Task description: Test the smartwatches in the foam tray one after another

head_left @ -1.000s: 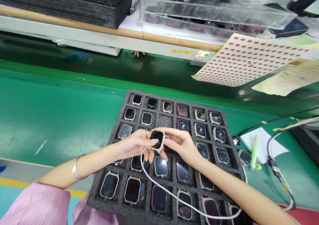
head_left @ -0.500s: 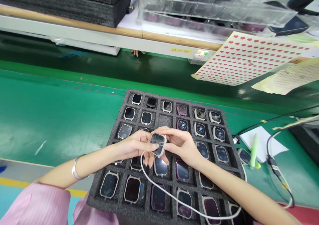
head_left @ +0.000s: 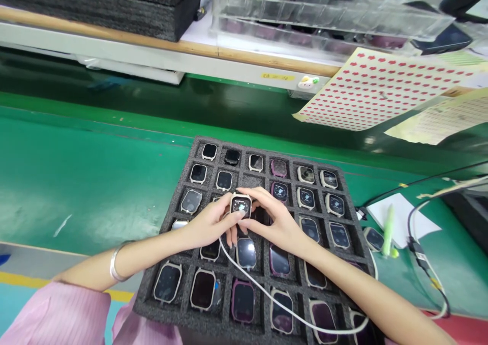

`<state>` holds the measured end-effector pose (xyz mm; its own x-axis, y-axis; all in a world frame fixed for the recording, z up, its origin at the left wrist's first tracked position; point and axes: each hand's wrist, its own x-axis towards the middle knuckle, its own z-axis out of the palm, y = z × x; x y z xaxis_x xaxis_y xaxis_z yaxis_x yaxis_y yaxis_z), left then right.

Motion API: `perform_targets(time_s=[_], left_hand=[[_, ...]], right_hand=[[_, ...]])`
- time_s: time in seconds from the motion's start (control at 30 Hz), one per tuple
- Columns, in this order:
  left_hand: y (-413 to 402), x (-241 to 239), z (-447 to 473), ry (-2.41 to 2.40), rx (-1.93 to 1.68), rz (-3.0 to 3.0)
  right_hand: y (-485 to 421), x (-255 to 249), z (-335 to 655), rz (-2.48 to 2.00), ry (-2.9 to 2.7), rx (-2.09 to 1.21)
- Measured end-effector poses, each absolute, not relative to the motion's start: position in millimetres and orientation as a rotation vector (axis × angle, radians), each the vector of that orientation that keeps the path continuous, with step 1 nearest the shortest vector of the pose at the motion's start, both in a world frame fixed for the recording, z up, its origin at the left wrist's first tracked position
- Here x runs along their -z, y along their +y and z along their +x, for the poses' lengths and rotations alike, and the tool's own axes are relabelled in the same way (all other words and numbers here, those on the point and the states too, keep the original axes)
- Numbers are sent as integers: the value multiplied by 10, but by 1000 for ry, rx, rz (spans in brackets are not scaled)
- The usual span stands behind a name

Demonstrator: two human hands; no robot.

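Note:
A smartwatch (head_left: 241, 205) without a strap, its case light-coloured and its screen lit with a watch face, is held up over the foam tray (head_left: 183, 313). My left hand (head_left: 216, 219) grips it from the left, thumb on the lower screen. My right hand (head_left: 275, 220) closes on its right side with thumb and fingers. A white cable (head_left: 263, 290) runs from beneath my left hand across the tray to the lower right; its end is hidden by the hands. Several watch cases fill the tray's compartments, some lit, such as the watch (head_left: 306, 198) at right.
Right of the tray lie a white paper pad (head_left: 409, 218), a green pen (head_left: 389, 228), another watch (head_left: 373, 239) and black cables (head_left: 419, 256). Behind, a shelf carries black foam blocks (head_left: 95, 9) and clear plastic trays (head_left: 324, 19). A sticker sheet (head_left: 362, 93) hangs from its edge.
The watch's dark screen now shows a lit watch face. The watch has turned more upright and moved slightly up in both hands. Another person's fingers below the shelf are gone from view.

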<state>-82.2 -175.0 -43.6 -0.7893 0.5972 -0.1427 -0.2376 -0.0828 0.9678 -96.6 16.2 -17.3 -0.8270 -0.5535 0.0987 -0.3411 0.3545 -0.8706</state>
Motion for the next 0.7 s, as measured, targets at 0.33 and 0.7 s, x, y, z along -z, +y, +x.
perform_targets(time_s=[0.33, 0.7], left_hand=[[-1773, 400, -810, 1546, -1872, 409], [-1803, 434, -780, 1441, -1881, 385]], right_hand=[[135, 134, -913, -796, 1975, 1561], [156, 147, -896, -933, 2065, 1508]])
